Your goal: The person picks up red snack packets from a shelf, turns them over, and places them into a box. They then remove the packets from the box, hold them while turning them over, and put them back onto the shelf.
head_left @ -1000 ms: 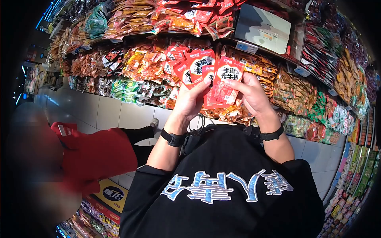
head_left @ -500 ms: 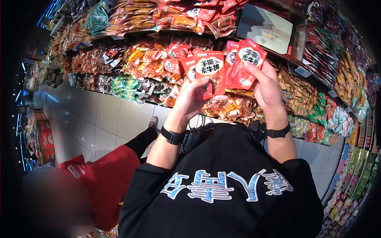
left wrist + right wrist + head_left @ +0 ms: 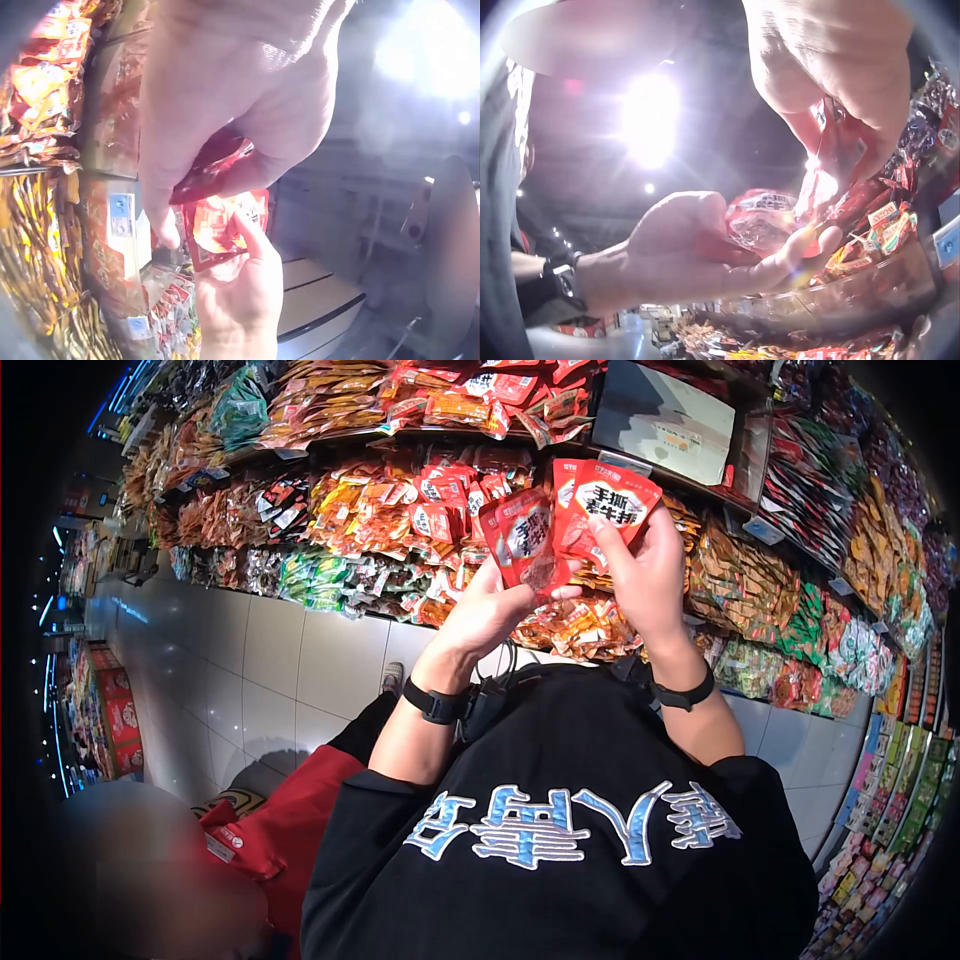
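Forearms [image 3: 415,745] reach forward from black sleeves [image 3: 765,800], the hands raised close together before heaped snack packs [image 3: 360,510]. The left hand [image 3: 485,615], palm turned up, grips a tilted red packet [image 3: 523,540] near its lower end, thumb above and fingers beneath. The right hand [image 3: 650,580] pinches overlapping red packets [image 3: 608,510] just beside it, closed firmly, thumb lying across the front one.

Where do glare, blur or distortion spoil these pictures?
Head view: fisheye bending, dark edges, a person's head blurred out at lower left; left wrist view: a light flares at upper right, and the red packet looks partly overexposed; right wrist view: glare bursts left of centre.
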{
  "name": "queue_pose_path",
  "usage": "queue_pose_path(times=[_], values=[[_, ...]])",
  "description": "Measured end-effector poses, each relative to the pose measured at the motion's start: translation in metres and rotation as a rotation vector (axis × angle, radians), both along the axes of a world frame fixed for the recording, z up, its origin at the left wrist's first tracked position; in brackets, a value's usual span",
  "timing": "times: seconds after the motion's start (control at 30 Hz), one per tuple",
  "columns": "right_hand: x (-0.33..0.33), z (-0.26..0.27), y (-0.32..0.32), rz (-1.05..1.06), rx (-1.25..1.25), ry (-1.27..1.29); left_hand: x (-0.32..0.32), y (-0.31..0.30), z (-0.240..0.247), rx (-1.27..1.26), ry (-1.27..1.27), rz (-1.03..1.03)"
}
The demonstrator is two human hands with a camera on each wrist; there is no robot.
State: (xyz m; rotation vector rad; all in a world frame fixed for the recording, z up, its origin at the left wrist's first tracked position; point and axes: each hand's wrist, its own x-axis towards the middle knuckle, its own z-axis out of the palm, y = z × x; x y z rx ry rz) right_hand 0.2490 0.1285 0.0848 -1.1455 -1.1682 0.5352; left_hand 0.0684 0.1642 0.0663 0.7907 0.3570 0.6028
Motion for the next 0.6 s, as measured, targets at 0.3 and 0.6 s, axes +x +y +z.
queue_pose_path(times=[0.3,0.6], values=[[-0.030,-0.009,-0.008,0.020,-0.151,-0.378,0.029,-0.005,-0.014,0.544,0.383,0.229],[-0.002,-0.006,-0.003,0.403,-0.265,0.196,0.012,-0.005,-0.002,0.611,0.382,0.108]])
